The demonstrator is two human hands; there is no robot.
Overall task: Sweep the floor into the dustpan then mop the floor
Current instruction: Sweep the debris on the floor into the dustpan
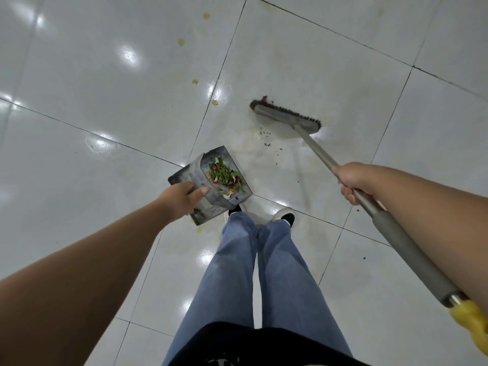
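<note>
The left hand (184,198) grips the rear edge of a grey metal dustpan (208,180), thumb lying across its top and fingers curled underneath. The pan is tilted, its open mouth pointing away from the person, and holds a heap of green, red and pale vegetable scraps (225,177). Just beyond it, several small yellowish drops (195,81) dot the glossy white tiled floor (92,101). Below the pan stand two legs in blue jeans (253,273) with dark shoes with white soles (286,216). Further right, the dark-bristled head of a grey long-handled broom (286,114) rests on the tile, with dark crumbs (266,138) scattered just beside it. The right hand (351,182) clenches the broom's metal shaft, fingers wrapped round it above a grey padded sleeve and yellow end cap (472,323).
</note>
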